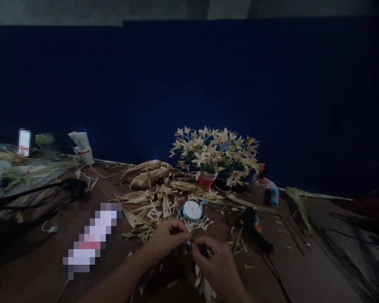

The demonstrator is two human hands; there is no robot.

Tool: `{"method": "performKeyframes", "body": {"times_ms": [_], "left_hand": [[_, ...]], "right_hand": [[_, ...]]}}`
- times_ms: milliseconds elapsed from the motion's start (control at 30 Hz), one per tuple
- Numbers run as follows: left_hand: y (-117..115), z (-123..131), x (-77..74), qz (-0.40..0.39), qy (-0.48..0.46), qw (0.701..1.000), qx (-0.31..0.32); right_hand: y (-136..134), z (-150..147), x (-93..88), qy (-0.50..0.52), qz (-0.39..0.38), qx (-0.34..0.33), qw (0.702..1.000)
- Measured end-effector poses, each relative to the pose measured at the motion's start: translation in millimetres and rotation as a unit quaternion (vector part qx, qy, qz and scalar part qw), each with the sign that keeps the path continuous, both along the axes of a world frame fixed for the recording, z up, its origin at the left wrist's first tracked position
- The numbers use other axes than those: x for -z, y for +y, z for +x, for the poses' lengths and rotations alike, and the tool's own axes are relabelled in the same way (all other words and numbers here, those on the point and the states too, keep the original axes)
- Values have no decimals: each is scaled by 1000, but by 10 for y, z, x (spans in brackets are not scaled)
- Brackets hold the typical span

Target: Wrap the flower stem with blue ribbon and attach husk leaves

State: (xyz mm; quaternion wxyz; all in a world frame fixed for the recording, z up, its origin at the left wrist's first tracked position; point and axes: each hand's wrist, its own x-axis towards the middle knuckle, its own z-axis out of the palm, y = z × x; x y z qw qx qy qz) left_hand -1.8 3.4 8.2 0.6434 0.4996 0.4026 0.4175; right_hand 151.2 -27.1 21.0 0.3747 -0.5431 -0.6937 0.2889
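My left hand and my right hand meet low in the middle of the view, both with fingers pinched around a small husk piece between them. Pale husk strips hang below my right hand. Just beyond my fingers lies a light blue ribbon spool on the brown table. Behind it stands a red pot holding a bouquet of pale husk flowers.
Dried corn husks and cut strips are piled left of the pot. A black glue gun with its cord lies at the right, a blue tube behind it. Cables, jars and clutter fill the left. A dark blue wall backs the table.
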Motion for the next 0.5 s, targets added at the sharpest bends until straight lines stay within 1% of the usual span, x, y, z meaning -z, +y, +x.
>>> {"method": "performKeyframes", "body": {"times_ms": [167, 267, 300, 400, 500], "left_hand": [[-47, 82, 3, -65, -84, 994, -19], [-51, 103, -1, -67, -90, 993, -43], [-45, 95, 3, -68, -85, 993, -40], [-13, 32, 23, -89, -74, 993, 13], [26, -47, 32, -90, -56, 993, 57]], "right_hand": [[6, -26, 27, 76, -56, 7, 995], [8, -30, 12, 97, -66, 8, 993], [7, -29, 4, 99, -67, 9, 993], [7, -27, -16, 115, -85, 7, 990], [18, -28, -17, 153, -131, 4, 980]]}}
